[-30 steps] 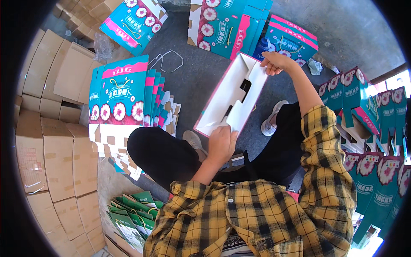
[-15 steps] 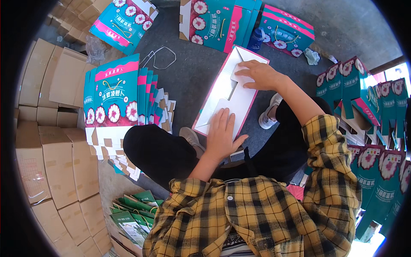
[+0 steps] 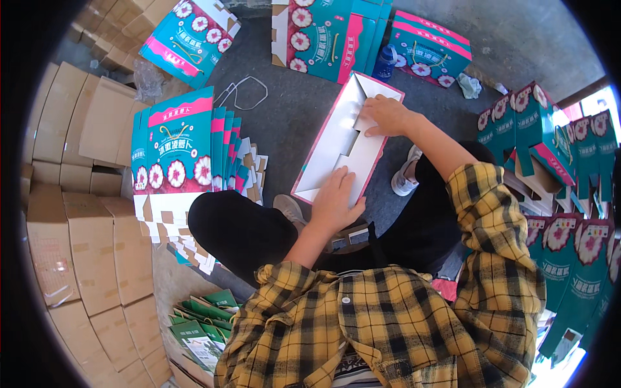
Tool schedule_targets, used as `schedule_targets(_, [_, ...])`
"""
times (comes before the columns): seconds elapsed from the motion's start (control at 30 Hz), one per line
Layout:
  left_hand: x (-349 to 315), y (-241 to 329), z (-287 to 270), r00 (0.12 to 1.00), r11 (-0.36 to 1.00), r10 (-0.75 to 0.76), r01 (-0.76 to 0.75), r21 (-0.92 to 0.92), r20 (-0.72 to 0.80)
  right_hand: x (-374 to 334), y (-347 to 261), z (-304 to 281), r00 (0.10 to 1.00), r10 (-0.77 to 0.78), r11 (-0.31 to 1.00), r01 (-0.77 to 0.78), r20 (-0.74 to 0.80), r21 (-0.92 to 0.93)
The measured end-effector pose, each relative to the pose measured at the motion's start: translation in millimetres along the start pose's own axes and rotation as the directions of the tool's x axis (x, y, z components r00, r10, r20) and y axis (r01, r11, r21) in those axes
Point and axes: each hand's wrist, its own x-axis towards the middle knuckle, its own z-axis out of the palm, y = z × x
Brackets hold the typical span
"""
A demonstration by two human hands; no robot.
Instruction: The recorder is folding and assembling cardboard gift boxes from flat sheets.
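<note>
Left hand nearest: open, fingers laid on near end of white-faced box; steady, even pressure seems best, no creasing. Box on near side of blue bottle, white face up, long axis slanting toward bottle. Slot mid-box; flaps should sit square there. Right hand: fingers bent on box's bottle-side half; grip or mere press, cannot tell.

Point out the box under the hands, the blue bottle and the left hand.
Box [image 3: 332, 143], head view: its white surface.
Bottle [image 3: 384, 66], head view: its blue body.
Left hand [image 3: 332, 201], head view: its back.
</note>
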Motion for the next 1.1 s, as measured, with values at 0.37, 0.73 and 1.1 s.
schedule_targets(0.37, [-33.6, -21.5, -26.0, 0.717, 0.953, -0.302, 0.245, -0.179, -0.628, 18.2, 54.7, 11.0, 0.758, 0.39, 0.917, -0.264, -0.523, 0.3])
schedule_targets(0.73, [-46.5, -94.5, -4.7, 0.452, -0.584, -0.53, 0.418, -0.696, 0.717, 15.9, 77.6, 1.8, 0.774, 0.623, 0.637, -0.587, 0.114, 0.5])
schedule_targets(1.1, [-36.3, -100.1, -21.4, 0.779, 0.404, -0.57, -0.012, -0.915, -0.262, -30.5, 67.9, -52.3, 0.925, 0.359, 0.172, -0.196, 0.124, 0.965])
